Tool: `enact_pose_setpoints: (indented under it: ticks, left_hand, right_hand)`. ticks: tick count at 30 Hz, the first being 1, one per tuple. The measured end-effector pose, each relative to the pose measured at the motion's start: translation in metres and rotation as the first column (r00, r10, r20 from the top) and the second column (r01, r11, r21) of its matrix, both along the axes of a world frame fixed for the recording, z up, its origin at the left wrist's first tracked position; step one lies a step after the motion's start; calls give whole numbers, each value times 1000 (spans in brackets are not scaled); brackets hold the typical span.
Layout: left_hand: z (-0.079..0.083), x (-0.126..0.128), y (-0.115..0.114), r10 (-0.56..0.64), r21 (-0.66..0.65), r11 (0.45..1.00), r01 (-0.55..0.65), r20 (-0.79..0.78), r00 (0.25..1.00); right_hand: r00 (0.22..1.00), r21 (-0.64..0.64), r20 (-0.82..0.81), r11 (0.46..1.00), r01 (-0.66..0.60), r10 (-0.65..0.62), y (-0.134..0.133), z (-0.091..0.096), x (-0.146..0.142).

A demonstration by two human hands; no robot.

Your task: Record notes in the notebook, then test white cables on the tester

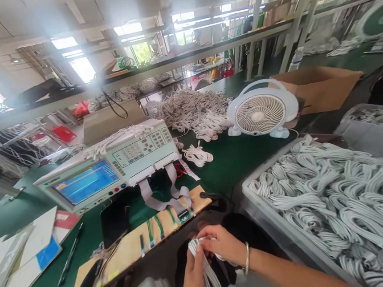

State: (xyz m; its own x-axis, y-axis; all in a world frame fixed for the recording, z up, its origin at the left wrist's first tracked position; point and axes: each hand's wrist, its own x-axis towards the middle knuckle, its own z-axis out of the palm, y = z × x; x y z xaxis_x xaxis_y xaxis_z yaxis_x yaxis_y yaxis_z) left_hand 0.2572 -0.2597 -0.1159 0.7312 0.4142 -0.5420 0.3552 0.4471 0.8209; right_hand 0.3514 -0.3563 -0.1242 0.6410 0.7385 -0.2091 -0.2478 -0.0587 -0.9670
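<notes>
A coiled bundle of white cable point(210, 278) hangs between my two hands at the bottom middle of the head view. My left hand point(193, 273) is closed around the upper part of the bundle, thumb in front. Fingers of my right hand point(225, 244) pinch the cable at the top of the same coil, close to my left thumb. A metal bangle point(247, 258) circles my right wrist. Just beyond my hands lies a wooden board point(134, 251) with small green connectors, joined by grey ribbon cables point(156, 202) to a tester with a lit screen point(86, 183).
At right stands a plastic bin point(260, 204) full of coiled cables. A white fan point(259, 113), a cardboard box point(321, 89) and a cable heap point(195, 107) are further back. Papers point(27, 260) and a pen point(70, 254) lie on the green table point(220, 167).
</notes>
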Motion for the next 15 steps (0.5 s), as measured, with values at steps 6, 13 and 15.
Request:
enact_pose_setpoints:
  ticks: [6, 13, 15]
  left_hand:
    - [-29, 2, -3, 63, 11, 998, -65, 151, 987]
    - [-34, 9, -3, 180, 29, 982, -184, 109, 978]
    - [-37, 9, -3, 129, 69, 988, -138, 115, 985]
  right_hand:
    - [981, -76, 159, 990, 120, -107, -5, -6, 2]
    - [960, -77, 240, 982, 170, -147, -9, 1, 8]
    - [960, -125, 254, 980, 152, -117, -8, -1, 9]
